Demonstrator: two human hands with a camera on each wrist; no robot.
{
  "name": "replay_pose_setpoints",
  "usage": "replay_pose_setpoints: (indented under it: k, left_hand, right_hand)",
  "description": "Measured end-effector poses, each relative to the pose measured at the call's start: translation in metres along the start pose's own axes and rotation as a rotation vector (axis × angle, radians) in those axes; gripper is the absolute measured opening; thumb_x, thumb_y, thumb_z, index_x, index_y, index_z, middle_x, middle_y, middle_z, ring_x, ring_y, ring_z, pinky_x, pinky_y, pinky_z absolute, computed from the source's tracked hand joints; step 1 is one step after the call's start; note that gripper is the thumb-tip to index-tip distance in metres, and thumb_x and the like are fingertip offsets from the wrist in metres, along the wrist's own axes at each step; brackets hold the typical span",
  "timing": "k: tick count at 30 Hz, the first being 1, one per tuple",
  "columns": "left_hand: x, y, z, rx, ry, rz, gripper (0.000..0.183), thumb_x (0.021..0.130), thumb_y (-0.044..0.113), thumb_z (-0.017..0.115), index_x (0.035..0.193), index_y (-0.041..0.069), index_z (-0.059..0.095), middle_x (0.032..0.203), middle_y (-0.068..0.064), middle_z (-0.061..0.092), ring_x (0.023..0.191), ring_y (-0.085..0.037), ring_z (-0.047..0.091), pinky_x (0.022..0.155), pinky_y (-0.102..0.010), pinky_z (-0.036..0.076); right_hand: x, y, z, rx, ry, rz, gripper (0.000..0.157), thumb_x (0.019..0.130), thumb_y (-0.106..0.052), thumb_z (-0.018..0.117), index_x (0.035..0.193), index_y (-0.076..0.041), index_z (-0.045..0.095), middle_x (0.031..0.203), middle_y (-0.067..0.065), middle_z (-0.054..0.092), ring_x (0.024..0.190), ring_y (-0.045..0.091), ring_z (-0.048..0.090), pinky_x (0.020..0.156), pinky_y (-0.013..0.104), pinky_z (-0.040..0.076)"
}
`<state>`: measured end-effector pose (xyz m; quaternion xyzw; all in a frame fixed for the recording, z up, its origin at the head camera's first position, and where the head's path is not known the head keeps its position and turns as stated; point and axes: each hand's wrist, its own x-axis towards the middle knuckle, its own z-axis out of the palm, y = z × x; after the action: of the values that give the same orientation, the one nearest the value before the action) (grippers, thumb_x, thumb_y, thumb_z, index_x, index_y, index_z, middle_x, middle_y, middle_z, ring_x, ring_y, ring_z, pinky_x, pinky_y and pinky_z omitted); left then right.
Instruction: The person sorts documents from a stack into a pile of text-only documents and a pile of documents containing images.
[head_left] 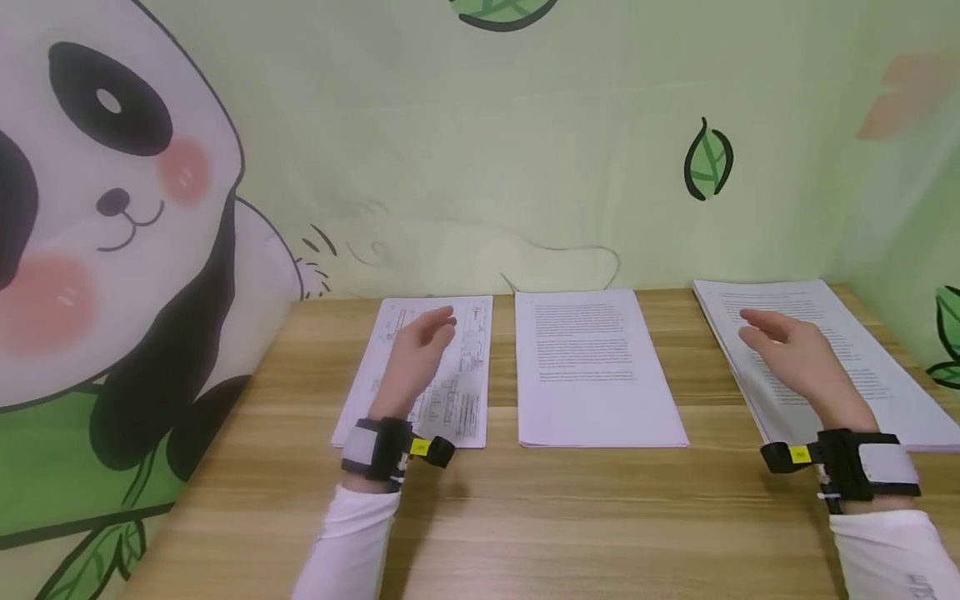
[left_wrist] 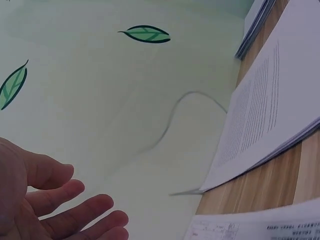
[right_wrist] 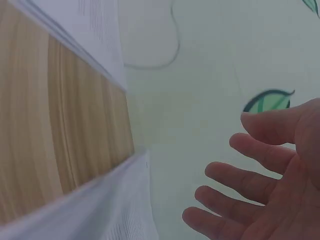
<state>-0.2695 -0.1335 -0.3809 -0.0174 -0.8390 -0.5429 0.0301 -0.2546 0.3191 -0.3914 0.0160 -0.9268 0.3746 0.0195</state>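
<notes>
My left hand (head_left: pixel 417 358) hovers over the left stack of paper (head_left: pixel 468 400), whose top sheet bears diagrams and small print. In the left wrist view its fingers (left_wrist: pixel 85 212) are relaxed, slightly bent, and hold nothing. Above the right stack of printed paper (head_left: pixel 885 408) is my right hand (head_left: pixel 806 358); its fingers (right_wrist: pixel 240 177) are spread and nothing lies between them. Between the two hands a middle stack of paper (head_left: pixel 592 408) lies on the table, its top sheet printed with text on the upper half. Neither hand visibly touches the paper.
The wooden table (head_left: pixel 600 525) meets a pale green wall cloth (head_left: pixel 450 167) behind the stacks. A large printed panda (head_left: pixel 172 250) covers the left side. A strip of bare wood separates the stacks. Each wrist wears a strapped camera.
</notes>
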Motion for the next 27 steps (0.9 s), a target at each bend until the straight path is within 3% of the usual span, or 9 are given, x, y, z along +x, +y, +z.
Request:
replay_pose_setpoints:
  k: [4, 8, 16, 21, 27]
  left_hand:
    - [0.003, 0.009, 0.022, -0.004, -0.039, 0.065, 0.039, 0.095, 0.026, 0.049, 0.134, 0.02, 0.05, 0.133, -0.006, 0.056, 0.124, -0.022, 0.05, 0.106, -0.045, 0.04]
    - [0.003, 0.02, 0.046, 0.0, -0.092, 0.106, 0.039, 0.096, 0.025, 0.049, 0.133, 0.015, 0.051, 0.131, -0.007, 0.058, 0.121, -0.022, 0.052, 0.105, -0.043, 0.042]
    - [-0.003, 0.035, 0.085, -0.056, -0.182, 0.101, 0.04, 0.096, 0.025, 0.049, 0.135, 0.018, 0.049, 0.131, -0.006, 0.058, 0.12, -0.022, 0.053, 0.102, -0.043, 0.044]
    - [-0.007, 0.043, 0.109, -0.074, -0.218, 0.102, 0.039, 0.095, 0.024, 0.049, 0.134, 0.018, 0.05, 0.128, -0.006, 0.06, 0.118, -0.021, 0.055, 0.1, -0.042, 0.046]
    - [-0.011, 0.048, 0.137, -0.074, -0.273, 0.084, 0.037, 0.095, 0.026, 0.05, 0.131, 0.02, 0.053, 0.126, -0.003, 0.061, 0.115, -0.018, 0.057, 0.096, -0.04, 0.049]
  right_hand:
    - [0.001, 0.015, -0.011, -0.053, 0.014, -0.008, 0.068, 0.096, -0.046, 0.035, 0.143, 0.003, 0.03, 0.143, 0.039, 0.029, 0.128, 0.058, 0.023, 0.093, 0.072, 0.025]
    - [-0.003, 0.029, -0.023, -0.065, 0.015, 0.042, 0.075, 0.095, -0.051, 0.034, 0.145, 0.004, 0.024, 0.144, 0.04, 0.022, 0.13, 0.059, 0.017, 0.093, 0.074, 0.021]
    - [0.0, 0.077, -0.038, -0.099, 0.001, 0.134, 0.087, 0.091, -0.057, 0.037, 0.145, 0.006, 0.014, 0.144, 0.044, 0.014, 0.127, 0.063, 0.013, 0.089, 0.076, 0.02]
    - [0.003, 0.111, -0.041, -0.119, 0.075, 0.238, 0.091, 0.088, -0.062, 0.039, 0.146, 0.004, 0.016, 0.144, 0.043, 0.013, 0.125, 0.063, 0.015, 0.09, 0.076, 0.02]
    - [-0.007, 0.115, -0.043, -0.133, 0.1, 0.322, 0.091, 0.089, -0.058, 0.039, 0.142, 0.013, 0.017, 0.142, 0.047, 0.011, 0.125, 0.064, 0.014, 0.095, 0.075, 0.019]
